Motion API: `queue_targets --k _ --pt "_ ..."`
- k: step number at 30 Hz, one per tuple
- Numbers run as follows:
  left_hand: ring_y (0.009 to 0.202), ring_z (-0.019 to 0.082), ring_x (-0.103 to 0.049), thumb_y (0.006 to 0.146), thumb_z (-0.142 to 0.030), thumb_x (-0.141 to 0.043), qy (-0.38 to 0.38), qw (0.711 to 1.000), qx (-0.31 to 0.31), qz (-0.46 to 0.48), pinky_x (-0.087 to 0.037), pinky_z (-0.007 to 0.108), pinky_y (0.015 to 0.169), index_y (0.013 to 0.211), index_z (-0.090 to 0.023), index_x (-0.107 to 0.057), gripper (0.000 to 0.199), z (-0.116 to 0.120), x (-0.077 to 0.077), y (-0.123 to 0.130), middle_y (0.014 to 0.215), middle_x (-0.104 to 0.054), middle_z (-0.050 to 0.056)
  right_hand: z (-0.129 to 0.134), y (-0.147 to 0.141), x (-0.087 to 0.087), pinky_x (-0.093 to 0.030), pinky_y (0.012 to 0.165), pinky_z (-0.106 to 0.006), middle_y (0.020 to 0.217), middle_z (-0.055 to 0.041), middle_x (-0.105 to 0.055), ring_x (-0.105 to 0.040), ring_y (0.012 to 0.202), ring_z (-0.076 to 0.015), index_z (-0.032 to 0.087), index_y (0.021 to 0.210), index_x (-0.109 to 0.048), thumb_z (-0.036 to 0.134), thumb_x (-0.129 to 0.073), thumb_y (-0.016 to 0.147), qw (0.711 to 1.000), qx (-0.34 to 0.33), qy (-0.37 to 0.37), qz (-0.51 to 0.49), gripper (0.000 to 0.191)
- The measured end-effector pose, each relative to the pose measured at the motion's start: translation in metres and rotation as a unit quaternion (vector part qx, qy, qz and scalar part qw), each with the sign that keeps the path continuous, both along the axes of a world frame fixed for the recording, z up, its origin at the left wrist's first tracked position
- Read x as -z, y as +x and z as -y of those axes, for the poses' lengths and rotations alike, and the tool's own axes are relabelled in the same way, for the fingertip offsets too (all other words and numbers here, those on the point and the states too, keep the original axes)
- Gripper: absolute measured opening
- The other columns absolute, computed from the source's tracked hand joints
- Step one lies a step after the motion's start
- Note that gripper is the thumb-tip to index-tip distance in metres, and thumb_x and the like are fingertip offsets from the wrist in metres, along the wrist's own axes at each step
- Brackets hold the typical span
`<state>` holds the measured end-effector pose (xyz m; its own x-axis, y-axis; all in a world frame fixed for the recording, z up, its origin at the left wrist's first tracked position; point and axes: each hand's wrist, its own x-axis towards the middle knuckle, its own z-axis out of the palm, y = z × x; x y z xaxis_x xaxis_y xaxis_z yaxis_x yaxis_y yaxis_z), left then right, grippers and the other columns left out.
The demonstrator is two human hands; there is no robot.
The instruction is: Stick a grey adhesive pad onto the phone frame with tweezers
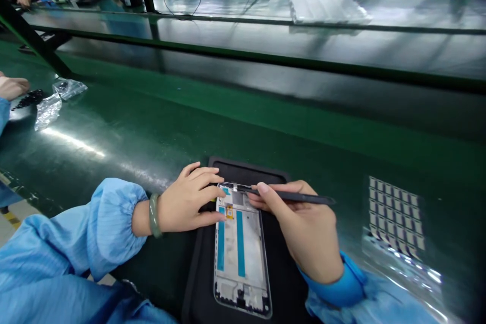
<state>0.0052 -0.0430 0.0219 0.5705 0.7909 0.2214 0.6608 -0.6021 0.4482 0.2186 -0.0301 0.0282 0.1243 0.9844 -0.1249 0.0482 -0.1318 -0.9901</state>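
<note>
A phone mid-frame (250,248) with a metallic inside face and blue strips lies on a black padded tray (201,268). Its top end points away from me, and a small orange flex piece (229,212) shows near that end. My left hand (193,197), fingers apart, rests at the upper left edge of the frame, touching it with the fingertips and thumb. My right hand (307,223) is closed around a slim black stick-like tool (304,197), pinched between thumb and fingers. The tool's tip reaches the phone's top end; exactly what it touches is too small to tell.
A sheet of small parts in rows (395,212) lies right, with clear plastic film (406,263) below it. Plastic bags (49,109) and a co-worker's hand (13,86) are left. A raised shelf (266,35) holds a white wrapped pack (326,6); people work beyond.
</note>
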Motion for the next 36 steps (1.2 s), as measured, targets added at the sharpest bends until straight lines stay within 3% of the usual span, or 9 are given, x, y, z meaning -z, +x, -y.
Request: queue_targets --k 10,36 --pt "0.130 0.026 -0.048 0.088 -0.047 -0.062 0.006 1.000 -0.002 0.006 -0.025 0.052 0.114 0.107 -0.020 -0.063 0.033 0.0009 0.0001 -0.0005 0.120 -0.063 0.009 0.0023 0.0012 0.0019 -0.060 0.060 -0.031 0.069 -0.0020 -0.070 -0.072 0.069 -0.0228 0.023 0.071 -0.058 0.047 -0.076 0.073 0.993 -0.063 0.026 0.096 0.030" --pt "0.128 0.030 -0.049 0.090 -0.047 -0.059 0.027 0.999 0.021 0.018 -0.036 0.053 0.108 0.107 -0.017 -0.062 0.035 -0.0005 0.0003 -0.0018 0.119 -0.063 0.012 0.0029 0.0048 0.0064 -0.058 0.060 -0.031 0.070 -0.0031 -0.071 -0.072 0.069 -0.0227 0.022 0.075 -0.060 0.047 -0.073 0.076 0.987 -0.078 0.040 0.136 0.028"
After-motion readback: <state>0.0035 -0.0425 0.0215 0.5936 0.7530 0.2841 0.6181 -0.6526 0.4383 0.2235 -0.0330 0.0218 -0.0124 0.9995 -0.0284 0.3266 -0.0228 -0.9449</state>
